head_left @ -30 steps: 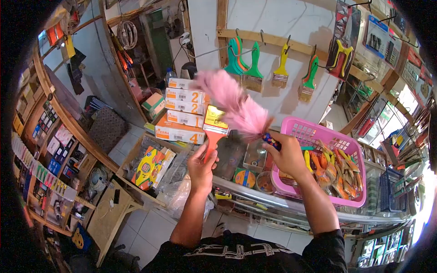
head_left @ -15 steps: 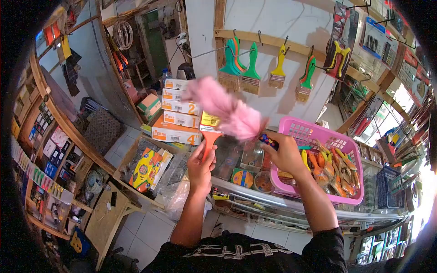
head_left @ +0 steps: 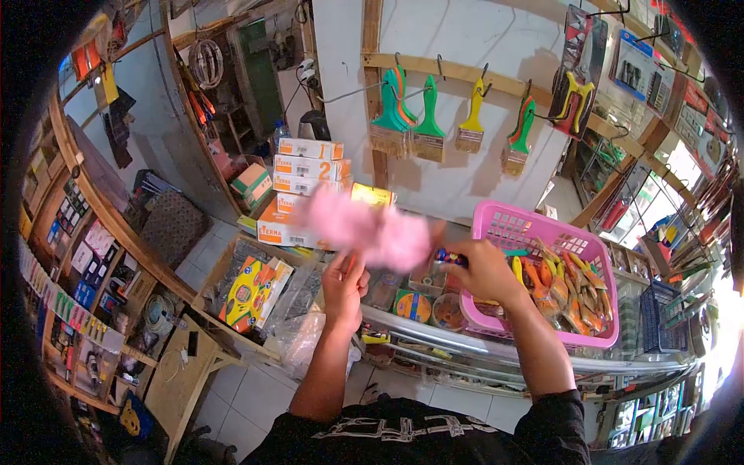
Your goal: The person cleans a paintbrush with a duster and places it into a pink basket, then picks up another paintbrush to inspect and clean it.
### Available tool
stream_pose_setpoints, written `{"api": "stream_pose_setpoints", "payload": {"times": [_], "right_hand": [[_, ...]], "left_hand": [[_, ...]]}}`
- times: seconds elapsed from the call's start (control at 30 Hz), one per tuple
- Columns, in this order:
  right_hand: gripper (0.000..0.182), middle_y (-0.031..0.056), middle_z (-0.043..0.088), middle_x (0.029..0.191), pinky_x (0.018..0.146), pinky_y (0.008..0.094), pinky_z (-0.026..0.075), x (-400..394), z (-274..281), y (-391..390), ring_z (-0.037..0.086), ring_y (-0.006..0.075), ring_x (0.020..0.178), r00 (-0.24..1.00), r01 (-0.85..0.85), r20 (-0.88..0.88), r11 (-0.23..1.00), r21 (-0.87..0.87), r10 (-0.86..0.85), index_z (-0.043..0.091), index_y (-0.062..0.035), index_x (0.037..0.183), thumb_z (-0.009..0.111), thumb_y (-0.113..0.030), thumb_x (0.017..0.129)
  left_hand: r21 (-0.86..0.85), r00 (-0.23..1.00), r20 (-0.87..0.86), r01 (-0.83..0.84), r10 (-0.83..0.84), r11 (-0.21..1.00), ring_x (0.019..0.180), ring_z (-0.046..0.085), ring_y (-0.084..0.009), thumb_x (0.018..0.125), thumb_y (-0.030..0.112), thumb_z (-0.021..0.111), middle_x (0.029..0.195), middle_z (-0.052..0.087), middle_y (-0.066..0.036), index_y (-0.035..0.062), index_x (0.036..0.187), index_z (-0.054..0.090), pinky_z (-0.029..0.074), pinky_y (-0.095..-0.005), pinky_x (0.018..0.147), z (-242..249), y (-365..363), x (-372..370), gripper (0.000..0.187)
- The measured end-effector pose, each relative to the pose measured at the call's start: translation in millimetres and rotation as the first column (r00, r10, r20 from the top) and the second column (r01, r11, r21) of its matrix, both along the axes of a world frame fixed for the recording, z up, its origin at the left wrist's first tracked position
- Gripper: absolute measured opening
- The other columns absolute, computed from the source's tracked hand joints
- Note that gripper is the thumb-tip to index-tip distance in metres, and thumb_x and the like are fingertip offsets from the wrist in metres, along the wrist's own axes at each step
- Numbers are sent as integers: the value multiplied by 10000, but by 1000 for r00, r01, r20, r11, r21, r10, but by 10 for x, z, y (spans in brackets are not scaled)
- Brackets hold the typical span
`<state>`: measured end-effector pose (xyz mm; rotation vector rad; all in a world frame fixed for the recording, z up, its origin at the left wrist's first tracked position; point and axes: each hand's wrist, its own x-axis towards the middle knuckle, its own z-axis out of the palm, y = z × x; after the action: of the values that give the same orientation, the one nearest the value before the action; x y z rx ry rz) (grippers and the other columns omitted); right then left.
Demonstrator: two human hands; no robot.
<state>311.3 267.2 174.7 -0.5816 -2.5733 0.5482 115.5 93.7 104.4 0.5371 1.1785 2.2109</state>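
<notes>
My left hand [head_left: 345, 288] is closed round the orange handle of a paint brush [head_left: 372, 194], whose yellow-labelled upper part shows above the pink duster. My right hand [head_left: 482, 270] grips the dark, patterned handle of the duster. Blurred by motion, the pink fluffy duster head [head_left: 372, 232] covers the middle of the brush. Just right of my right hand stands a pink basket [head_left: 535, 225] with wrapped brushes [head_left: 570, 291] in it. Behind the duster, white and orange boxes [head_left: 306, 168] are stacked.
Brushes [head_left: 430, 128] hang from hooks on the wooden wall rail. Below my hands runs the glass counter's metal edge [head_left: 434, 335]. At left lie a yellow package [head_left: 252, 294] and clear plastic bags [head_left: 304, 341]. A blue basket [head_left: 663, 314] stands far right.
The pink duster head has moved down and slightly left, now across the brush's middle. My right hand has shifted slightly down; my left hand keeps its hold on the brush.
</notes>
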Motion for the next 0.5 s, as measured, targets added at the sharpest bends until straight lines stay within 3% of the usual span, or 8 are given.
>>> {"api": "stream_pose_setpoints", "payload": {"times": [0.07, 0.1, 0.17, 0.27, 0.37, 0.43, 0.5], "right_hand": [[324, 226, 722, 980, 792, 481, 549, 16, -31, 0, 689, 444, 904, 999, -52, -4, 998, 39, 52, 731, -37, 1130, 794, -193, 854], [309, 219, 729, 987, 802, 493, 553, -3, -41, 19, 694, 441, 914, 999, -15, -38, 999, 32, 16, 738, -60, 1139, 776, -202, 867], [287, 205, 743, 999, 821, 518, 562, -31, -68, 50, 704, 435, 934, 993, 62, -105, 998, 12, -61, 751, -106, 1157, 740, -221, 894], [286, 204, 741, 1006, 822, 516, 564, 57, -2, 64, 702, 436, 940, 999, -53, 3, 997, 59, 53, 755, -114, 1154, 744, -225, 890], [299, 197, 742, 1005, 824, 514, 566, 22, -13, 49, 703, 436, 937, 996, 83, -39, 996, 24, -82, 758, -122, 1162, 750, -236, 886], [304, 214, 734, 984, 803, 486, 561, 17, -44, 83, 700, 435, 909, 996, 59, -72, 998, 15, -58, 748, -75, 1146, 770, -207, 873], [314, 226, 729, 973, 791, 472, 556, 26, -37, 90, 696, 438, 896, 998, 33, -61, 999, 33, -31, 741, -49, 1143, 781, -192, 866]], "left_hand": [[23, 998, 55, -43, 41, 999, 643, 469, -40, 1012, 203, 686, 879, 585, 34, 90, 1096, 632, 302, -184, 509, -287, 74, -93, 151], [-24, 997, -15, 79, -79, 997, 634, 468, -35, 996, 223, 695, 894, 606, 36, 112, 1124, 643, 298, -188, 502, -297, 56, -175, 177], [-29, 999, 2, 34, -34, 999, 637, 463, -27, 1008, 201, 687, 901, 628, 36, 99, 1123, 663, 291, -184, 506, 6, 45, -23, 155], [-31, 1000, -18, 12, -13, 999, 646, 459, -25, 1011, 189, 694, 930, 654, 34, 100, 1169, 677, 287, -178, 514, -99, 111, -40, 182], [3, 999, -50, 0, 0, 1000, 648, 449, -24, 1012, 188, 698, 964, 669, 30, 105, 1242, 679, 288, -171, 520, -216, 169, -67, 246], [20, 996, -60, 61, -59, 998, 650, 444, -20, 1010, 182, 698, 969, 663, 31, 106, 1264, 677, 292, -166, 526, 61, 117, 22, 266], [63, 997, -63, 56, -52, 996, 652, 437, -16, 1009, 183, 699, 993, 661, 33, 105, 1311, 665, 293, -163, 528, -297, 192, -114, 314]]}}
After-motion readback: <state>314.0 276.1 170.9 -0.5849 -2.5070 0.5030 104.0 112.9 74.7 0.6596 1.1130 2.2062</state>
